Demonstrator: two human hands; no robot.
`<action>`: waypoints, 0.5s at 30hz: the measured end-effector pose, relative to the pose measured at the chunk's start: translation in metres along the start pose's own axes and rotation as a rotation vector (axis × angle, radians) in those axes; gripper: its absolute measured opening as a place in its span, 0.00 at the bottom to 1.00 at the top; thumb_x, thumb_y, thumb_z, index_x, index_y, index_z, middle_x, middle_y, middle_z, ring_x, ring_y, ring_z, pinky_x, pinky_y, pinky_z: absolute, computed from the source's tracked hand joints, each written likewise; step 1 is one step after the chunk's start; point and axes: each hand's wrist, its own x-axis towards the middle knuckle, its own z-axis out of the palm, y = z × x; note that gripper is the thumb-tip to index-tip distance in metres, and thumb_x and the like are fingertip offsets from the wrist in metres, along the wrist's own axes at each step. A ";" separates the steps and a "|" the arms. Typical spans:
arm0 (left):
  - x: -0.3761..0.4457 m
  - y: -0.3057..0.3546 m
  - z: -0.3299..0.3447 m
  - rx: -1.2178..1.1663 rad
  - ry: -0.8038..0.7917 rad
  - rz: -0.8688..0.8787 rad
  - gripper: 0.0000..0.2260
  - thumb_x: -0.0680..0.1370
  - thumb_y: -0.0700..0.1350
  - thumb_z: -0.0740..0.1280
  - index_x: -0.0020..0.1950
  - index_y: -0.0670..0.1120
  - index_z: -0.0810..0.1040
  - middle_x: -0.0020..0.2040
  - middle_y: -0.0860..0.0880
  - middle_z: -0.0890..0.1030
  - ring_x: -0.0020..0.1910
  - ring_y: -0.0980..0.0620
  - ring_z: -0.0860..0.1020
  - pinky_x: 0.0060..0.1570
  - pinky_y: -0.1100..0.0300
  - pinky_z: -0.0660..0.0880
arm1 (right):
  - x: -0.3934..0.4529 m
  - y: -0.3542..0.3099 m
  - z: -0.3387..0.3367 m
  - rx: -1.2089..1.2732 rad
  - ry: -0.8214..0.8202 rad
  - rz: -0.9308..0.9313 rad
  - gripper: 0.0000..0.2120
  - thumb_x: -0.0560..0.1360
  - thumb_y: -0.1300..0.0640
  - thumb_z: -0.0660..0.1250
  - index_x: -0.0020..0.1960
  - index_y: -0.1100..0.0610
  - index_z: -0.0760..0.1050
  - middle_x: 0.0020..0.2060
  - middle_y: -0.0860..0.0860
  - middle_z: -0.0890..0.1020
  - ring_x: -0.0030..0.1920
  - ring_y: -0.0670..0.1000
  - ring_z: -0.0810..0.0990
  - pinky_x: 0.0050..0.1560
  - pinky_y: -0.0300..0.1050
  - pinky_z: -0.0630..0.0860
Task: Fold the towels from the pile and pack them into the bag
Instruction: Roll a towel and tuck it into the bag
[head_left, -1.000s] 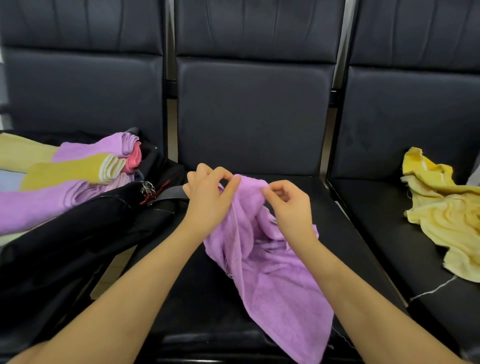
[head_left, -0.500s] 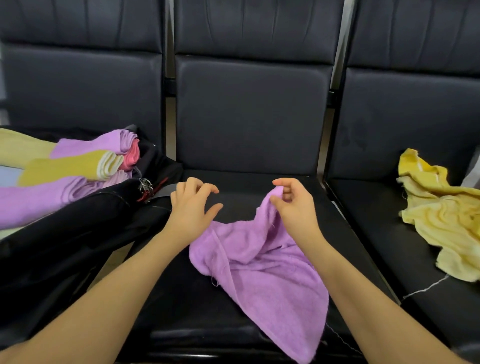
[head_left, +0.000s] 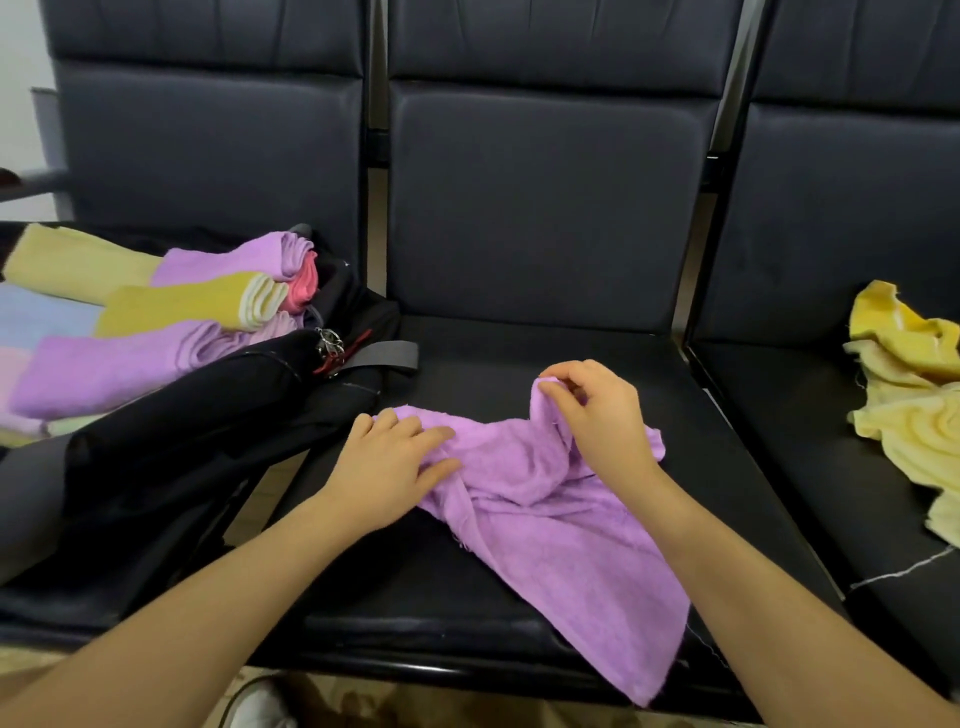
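- The towel (head_left: 550, 499) lies on the middle seat (head_left: 519, 364) before me, under my left hand (head_left: 387, 467) and right hand (head_left: 602, 415).
- The bag (head_left: 182, 452), folded towels (head_left: 171, 317) in it, sits left.
- The loose pile (head_left: 914, 384) lies on the right seat (head_left: 810, 426).

Purple towel (head_left: 550, 519): crumpled, lying at centre seat. Yellow towels (head_left: 914, 405): heaped at 3 o'clock. Black bag (head_left: 208, 447): open at 9 o'clock, holding folded towels (head_left: 156, 322).
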 end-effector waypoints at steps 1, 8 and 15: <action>-0.004 0.000 0.002 0.034 -0.020 -0.004 0.20 0.74 0.60 0.54 0.45 0.55 0.84 0.33 0.56 0.78 0.33 0.50 0.76 0.34 0.59 0.63 | -0.001 -0.001 0.000 0.008 0.003 0.004 0.06 0.78 0.58 0.65 0.51 0.54 0.81 0.44 0.43 0.79 0.44 0.44 0.77 0.47 0.36 0.73; -0.007 0.009 0.006 -0.190 -0.094 -0.270 0.30 0.71 0.67 0.45 0.39 0.49 0.79 0.39 0.56 0.78 0.48 0.51 0.69 0.43 0.56 0.54 | -0.002 -0.008 -0.007 0.242 0.012 0.159 0.10 0.78 0.61 0.65 0.58 0.56 0.79 0.40 0.41 0.78 0.39 0.37 0.77 0.42 0.24 0.71; -0.002 0.019 0.006 -0.218 -0.151 -0.451 0.14 0.74 0.59 0.67 0.40 0.49 0.79 0.40 0.55 0.79 0.48 0.54 0.66 0.45 0.58 0.54 | 0.000 -0.013 -0.014 0.326 0.073 0.214 0.09 0.78 0.64 0.64 0.52 0.55 0.81 0.39 0.45 0.80 0.38 0.38 0.77 0.39 0.27 0.72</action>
